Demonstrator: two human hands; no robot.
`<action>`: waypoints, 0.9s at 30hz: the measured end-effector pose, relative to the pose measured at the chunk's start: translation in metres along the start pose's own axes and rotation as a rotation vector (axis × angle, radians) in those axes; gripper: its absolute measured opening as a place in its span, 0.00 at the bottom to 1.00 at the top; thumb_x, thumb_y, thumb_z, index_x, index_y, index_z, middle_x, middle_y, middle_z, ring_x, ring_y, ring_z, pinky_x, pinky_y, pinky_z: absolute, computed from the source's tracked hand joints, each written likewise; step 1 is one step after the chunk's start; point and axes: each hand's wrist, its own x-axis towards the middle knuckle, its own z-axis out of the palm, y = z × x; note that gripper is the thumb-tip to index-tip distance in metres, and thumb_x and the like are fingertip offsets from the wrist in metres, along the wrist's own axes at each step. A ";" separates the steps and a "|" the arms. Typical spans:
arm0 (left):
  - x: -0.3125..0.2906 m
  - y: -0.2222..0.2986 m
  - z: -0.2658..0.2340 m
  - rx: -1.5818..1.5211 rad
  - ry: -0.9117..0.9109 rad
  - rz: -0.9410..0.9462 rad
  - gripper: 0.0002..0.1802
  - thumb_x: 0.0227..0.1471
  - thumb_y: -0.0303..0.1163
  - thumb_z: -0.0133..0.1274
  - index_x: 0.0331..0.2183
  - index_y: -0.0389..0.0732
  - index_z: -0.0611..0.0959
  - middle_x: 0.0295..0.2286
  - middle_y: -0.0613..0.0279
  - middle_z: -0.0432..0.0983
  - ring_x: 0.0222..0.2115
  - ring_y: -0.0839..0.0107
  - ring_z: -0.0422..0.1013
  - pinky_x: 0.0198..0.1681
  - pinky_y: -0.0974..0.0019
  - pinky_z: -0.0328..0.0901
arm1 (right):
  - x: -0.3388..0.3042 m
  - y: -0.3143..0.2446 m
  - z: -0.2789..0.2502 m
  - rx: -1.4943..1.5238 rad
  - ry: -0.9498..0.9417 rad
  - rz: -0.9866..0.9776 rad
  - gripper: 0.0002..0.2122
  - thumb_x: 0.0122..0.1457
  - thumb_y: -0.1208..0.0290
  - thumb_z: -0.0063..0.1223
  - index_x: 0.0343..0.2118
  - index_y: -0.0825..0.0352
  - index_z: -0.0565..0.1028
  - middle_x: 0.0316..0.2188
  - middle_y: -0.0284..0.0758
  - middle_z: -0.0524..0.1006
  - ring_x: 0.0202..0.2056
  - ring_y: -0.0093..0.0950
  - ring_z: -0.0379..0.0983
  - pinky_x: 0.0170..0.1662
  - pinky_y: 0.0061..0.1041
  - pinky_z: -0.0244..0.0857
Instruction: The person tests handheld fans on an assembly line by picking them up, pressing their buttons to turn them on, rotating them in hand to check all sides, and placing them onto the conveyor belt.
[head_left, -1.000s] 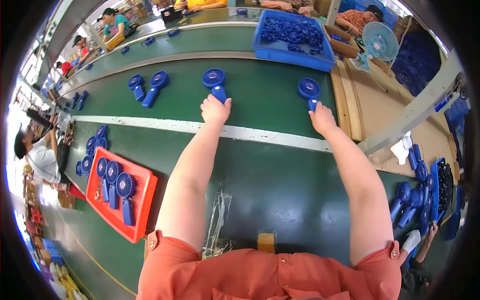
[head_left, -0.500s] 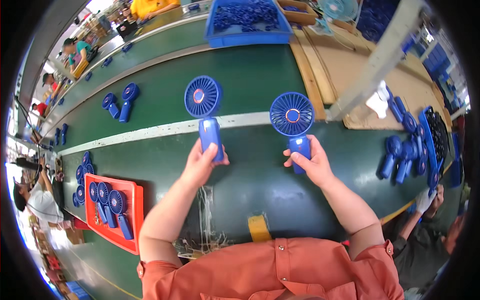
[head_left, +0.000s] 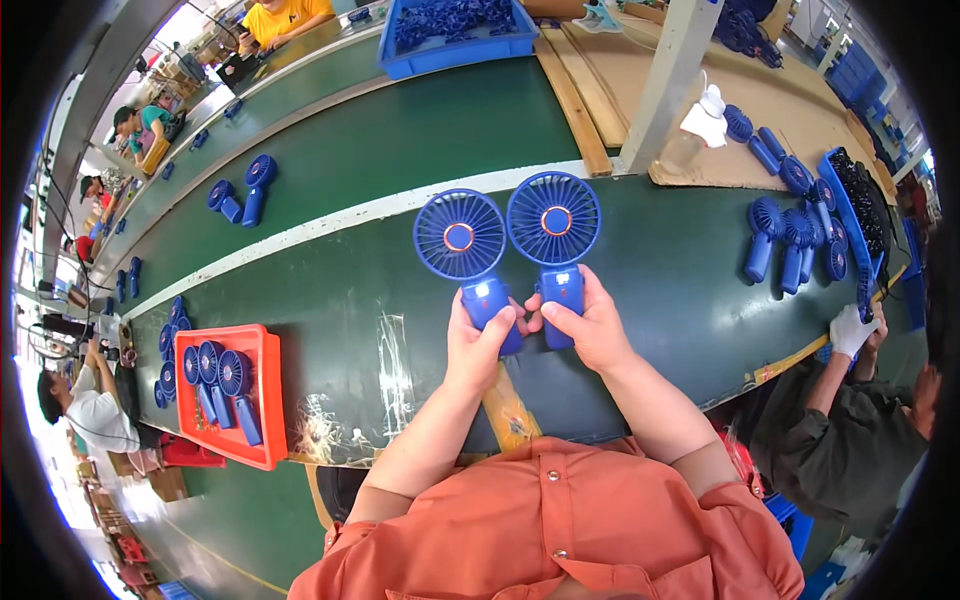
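My left hand (head_left: pixel 478 342) is wrapped round the handle of one blue handheld fan (head_left: pixel 459 236), thumb across its front. In my right hand (head_left: pixel 588 325) is a second blue handheld fan (head_left: pixel 555 220), gripped the same way. Both fans stand upright side by side, round heads up, grilles towards me, with a lit patch on each handle. The two heads nearly touch. Under my hands lies the green bench (head_left: pixel 340 270), with a strip of yellow tape (head_left: pixel 511 408) at its near edge.
Several fans lie in a red tray (head_left: pixel 271 400) at left, others beside it. Two fans (head_left: pixel 257 190) rest beyond the white strip. A blue bin (head_left: pixel 460 60) stands at the back. Right, several fans (head_left: pixel 795 235) lie near a post (head_left: pixel 668 90); a co-worker's gloved hand (head_left: pixel 850 331) is close by.
Both fans have come together: the left one moved right and nearer to me, and its grille now faces me more squarely. The right one moved slightly left. My view has shifted a little.
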 end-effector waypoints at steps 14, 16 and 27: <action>0.005 -0.018 -0.024 0.084 -0.007 -0.095 0.15 0.52 0.27 0.47 0.41 0.36 0.63 0.27 0.56 0.72 0.23 0.71 0.70 0.28 0.70 0.67 | 0.003 0.011 -0.017 -0.076 0.058 0.078 0.17 0.51 0.78 0.53 0.43 0.68 0.63 0.30 0.36 0.73 0.28 0.24 0.73 0.34 0.22 0.67; 0.004 -0.016 -0.025 0.089 0.004 -0.106 0.15 0.52 0.27 0.47 0.41 0.36 0.63 0.27 0.56 0.72 0.23 0.72 0.70 0.28 0.70 0.67 | 0.004 0.011 -0.016 -0.068 0.059 0.092 0.15 0.51 0.78 0.54 0.42 0.68 0.64 0.30 0.34 0.73 0.28 0.22 0.73 0.34 0.20 0.66; 0.003 -0.020 -0.028 0.082 -0.013 -0.098 0.17 0.52 0.29 0.49 0.42 0.36 0.63 0.29 0.57 0.72 0.25 0.72 0.71 0.31 0.69 0.68 | 0.001 0.010 -0.026 -0.025 0.065 0.175 0.13 0.56 0.68 0.46 0.41 0.72 0.66 0.27 0.39 0.74 0.25 0.26 0.72 0.30 0.23 0.68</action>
